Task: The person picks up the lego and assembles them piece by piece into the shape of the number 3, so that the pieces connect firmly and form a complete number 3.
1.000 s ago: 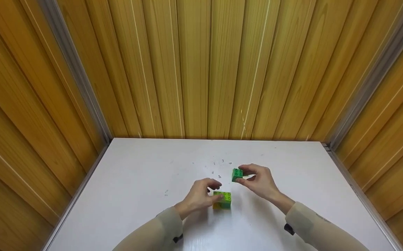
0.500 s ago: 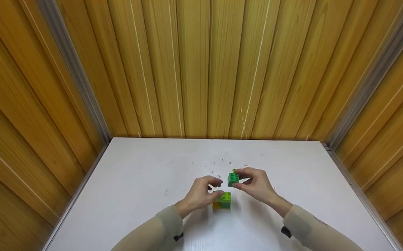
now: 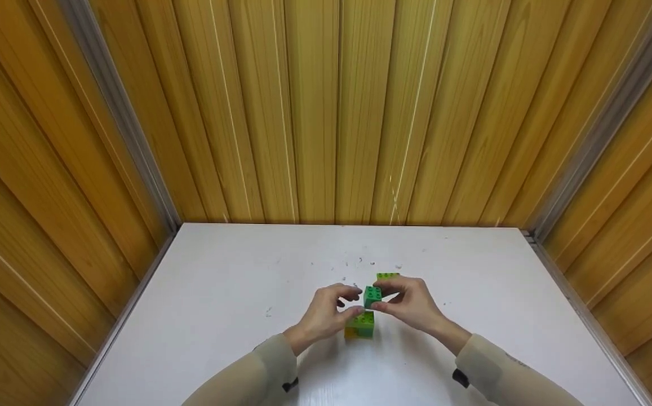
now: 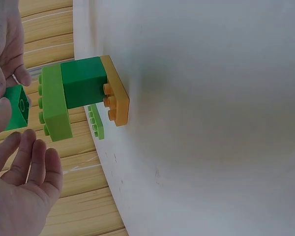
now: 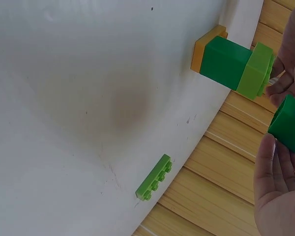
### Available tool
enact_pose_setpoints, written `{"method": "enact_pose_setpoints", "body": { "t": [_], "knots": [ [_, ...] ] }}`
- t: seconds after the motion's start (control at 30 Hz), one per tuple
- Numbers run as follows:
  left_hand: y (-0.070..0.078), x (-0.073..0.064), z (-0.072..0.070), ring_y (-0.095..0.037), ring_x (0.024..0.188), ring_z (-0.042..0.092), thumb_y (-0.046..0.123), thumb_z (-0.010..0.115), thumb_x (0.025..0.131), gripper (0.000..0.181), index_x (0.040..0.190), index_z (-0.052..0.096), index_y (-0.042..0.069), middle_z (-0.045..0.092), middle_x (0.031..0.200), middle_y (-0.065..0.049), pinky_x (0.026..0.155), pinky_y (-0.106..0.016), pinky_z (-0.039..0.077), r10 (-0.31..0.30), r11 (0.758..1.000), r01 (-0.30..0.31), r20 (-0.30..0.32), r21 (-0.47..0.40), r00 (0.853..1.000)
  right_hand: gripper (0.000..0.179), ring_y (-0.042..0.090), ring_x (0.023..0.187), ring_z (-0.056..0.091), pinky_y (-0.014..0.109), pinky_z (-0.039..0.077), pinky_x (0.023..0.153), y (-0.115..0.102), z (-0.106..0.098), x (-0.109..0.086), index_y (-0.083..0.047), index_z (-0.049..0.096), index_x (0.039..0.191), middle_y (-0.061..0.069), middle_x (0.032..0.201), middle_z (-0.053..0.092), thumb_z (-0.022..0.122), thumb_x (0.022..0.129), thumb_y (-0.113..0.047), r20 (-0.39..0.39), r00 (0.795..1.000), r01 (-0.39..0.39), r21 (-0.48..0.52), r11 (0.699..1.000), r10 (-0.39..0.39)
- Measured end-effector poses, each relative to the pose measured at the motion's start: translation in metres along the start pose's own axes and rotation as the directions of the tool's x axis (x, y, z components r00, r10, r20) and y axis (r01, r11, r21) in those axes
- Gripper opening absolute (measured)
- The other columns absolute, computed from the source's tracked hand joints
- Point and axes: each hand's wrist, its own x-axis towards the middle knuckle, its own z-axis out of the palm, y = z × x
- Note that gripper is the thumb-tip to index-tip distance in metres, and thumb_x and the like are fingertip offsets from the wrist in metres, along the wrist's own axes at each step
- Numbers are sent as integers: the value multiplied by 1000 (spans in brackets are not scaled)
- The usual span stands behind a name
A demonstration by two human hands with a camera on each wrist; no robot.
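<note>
A person's two bare hands meet over a white surface. The right hand pinches a small dark green toy brick between thumb and fingers, studs up. The brick is in the air just above a short stack, with a gap between them; the left wrist view shows its hollow underside facing the stack. The left hand is beside the brick, thumb and fingers apart and gently curved; whether its thumb touches the brick is hard to tell.

The stack stands about midway between the left and right edges of the surface, well apart from the far edge. It has an orange base piece, a green block covering part of the base, and a lime top block. A separate lime piece lies closer to the far edge, beyond the right hand, four studs showing along it. Light sleeves cover both forearms. Wood-patterned panels rise behind the surface.
</note>
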Motion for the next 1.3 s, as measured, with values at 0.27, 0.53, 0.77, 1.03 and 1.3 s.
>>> {"method": "enact_pose_setpoints", "body": {
  "t": [0.27,0.53,0.77,1.03,1.3],
  "knots": [
    [-1,1,1,-24,119,76,28,79,107,34,137,79,14,81,131,-8,96,-35,63,42,998,-42,-14,-38,999,33,16,100,83,27,68,80,-3,4,-2,-9,84,121,10,115,86,95,91,-16,33,999,-3,-2,1000,3],
    [-1,-1,2,-30,118,76,27,78,108,30,136,79,17,81,127,-2,96,-38,65,64,997,-64,-4,-41,998,33,24,102,84,27,69,80,-2,7,-3,-10,84,122,9,116,86,95,92,-18,52,999,7,-9,1000,-6],
    [-2,-4,4,-31,121,78,22,79,107,28,133,80,15,81,127,-2,103,-46,65,60,997,-60,7,-42,998,34,24,102,84,26,68,79,1,9,-7,-11,84,123,9,118,86,94,92,-18,67,998,8,-25,1000,-7],
    [-4,-5,6,-16,123,76,22,80,106,27,133,80,16,82,127,1,113,-51,62,56,998,-56,12,-35,998,34,16,101,83,32,70,79,4,11,-8,-11,84,123,9,117,86,95,91,-18,75,997,13,-26,1000,-11],
    [-4,-5,8,-22,117,78,17,80,105,24,129,81,11,83,123,-4,109,-47,63,117,993,-117,-13,-8,993,33,24,101,85,29,69,77,4,13,-9,-10,85,121,12,115,87,96,90,-17,76,997,21,2,1000,-21]
  ]
}}
